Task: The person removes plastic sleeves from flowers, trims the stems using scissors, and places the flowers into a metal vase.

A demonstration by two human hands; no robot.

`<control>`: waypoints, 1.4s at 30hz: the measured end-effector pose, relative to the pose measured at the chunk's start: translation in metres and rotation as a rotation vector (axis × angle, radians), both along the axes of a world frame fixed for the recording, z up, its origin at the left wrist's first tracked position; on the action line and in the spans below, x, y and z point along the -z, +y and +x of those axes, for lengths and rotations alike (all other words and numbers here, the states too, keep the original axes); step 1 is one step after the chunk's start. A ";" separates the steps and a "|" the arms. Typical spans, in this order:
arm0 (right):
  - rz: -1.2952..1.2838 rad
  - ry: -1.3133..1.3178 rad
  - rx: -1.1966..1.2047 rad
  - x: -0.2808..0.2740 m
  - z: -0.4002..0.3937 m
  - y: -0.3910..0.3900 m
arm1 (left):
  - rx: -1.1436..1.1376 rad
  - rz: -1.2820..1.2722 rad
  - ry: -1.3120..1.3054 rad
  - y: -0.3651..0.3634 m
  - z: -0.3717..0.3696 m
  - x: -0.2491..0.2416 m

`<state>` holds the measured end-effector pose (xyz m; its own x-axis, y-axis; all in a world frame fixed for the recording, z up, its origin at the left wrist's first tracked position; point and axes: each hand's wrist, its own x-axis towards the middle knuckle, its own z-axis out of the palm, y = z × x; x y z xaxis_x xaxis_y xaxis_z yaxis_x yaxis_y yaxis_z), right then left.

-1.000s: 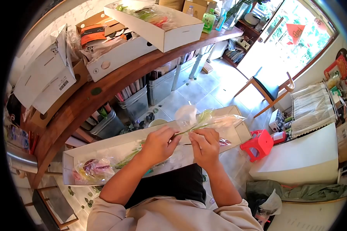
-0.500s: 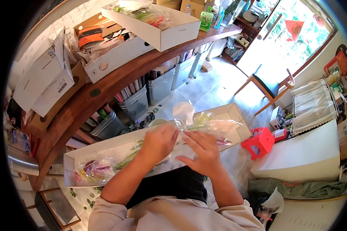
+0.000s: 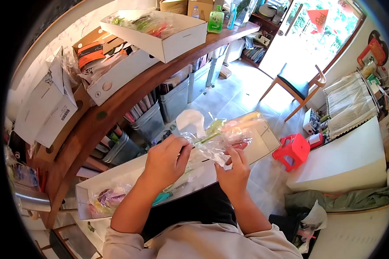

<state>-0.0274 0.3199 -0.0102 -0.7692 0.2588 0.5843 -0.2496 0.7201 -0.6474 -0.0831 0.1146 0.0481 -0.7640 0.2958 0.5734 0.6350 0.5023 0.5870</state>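
A long white cardboard box (image 3: pixel 129 179) lies across in front of my body. Above it, my left hand (image 3: pixel 166 159) pinches the left end of a clear plastic wrap (image 3: pixel 214 151) with green stems and pinkish flowers (image 3: pixel 237 125) inside. My right hand (image 3: pixel 234 172) closes its fingertips on the near edge of this wrap, below a dark pink flower. A white sheet (image 3: pixel 190 122) sticks up just beyond the left hand. More wrapped purple and yellow flowers (image 3: pixel 110 198) rest at the box's left end. Something teal (image 3: pixel 162 197) shows under my left forearm.
A curved wooden counter (image 3: pixel 112 103) on the left holds an open white box (image 3: pixel 183 41) of wrapped flowers, other cartons and a green bottle (image 3: pixel 215 20). Metal bins (image 3: pixel 175 100) stand beneath. On the right are a red stool (image 3: pixel 293 151), a wooden chair (image 3: pixel 296 84) and a white cabinet (image 3: pixel 339 162).
My hands have moved apart, the right one lower, and the plastic wrap is spread between them. The flowers have shifted up and left. The whole view has turned slightly.
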 end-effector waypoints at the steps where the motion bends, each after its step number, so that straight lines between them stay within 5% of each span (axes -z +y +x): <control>1: 0.039 0.017 0.036 -0.003 -0.002 0.001 | -0.005 0.000 -0.005 0.000 0.001 -0.001; 7: 0.398 0.082 -0.118 -0.019 -0.014 0.029 | 0.002 0.005 0.007 -0.003 -0.006 0.003; 13: 0.286 -0.064 -0.413 -0.004 -0.023 0.054 | 0.019 -0.243 -0.211 -0.008 -0.013 0.026; 22: 0.454 -0.004 -0.482 -0.015 -0.030 0.049 | 0.103 0.041 0.132 0.030 -0.003 0.044; 28: 0.450 0.022 -0.524 -0.014 -0.031 0.049 | 0.172 -0.175 0.296 0.026 -0.018 0.052; 42: 0.496 0.031 -0.435 -0.003 -0.029 0.054 | -0.118 0.058 0.071 0.021 -0.021 0.072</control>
<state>-0.0562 0.3736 -0.0075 -0.7235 -0.3775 0.5780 -0.5984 0.7604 -0.2525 -0.1041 0.1361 -0.0238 -0.7487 0.1712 0.6404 0.6144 0.5421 0.5733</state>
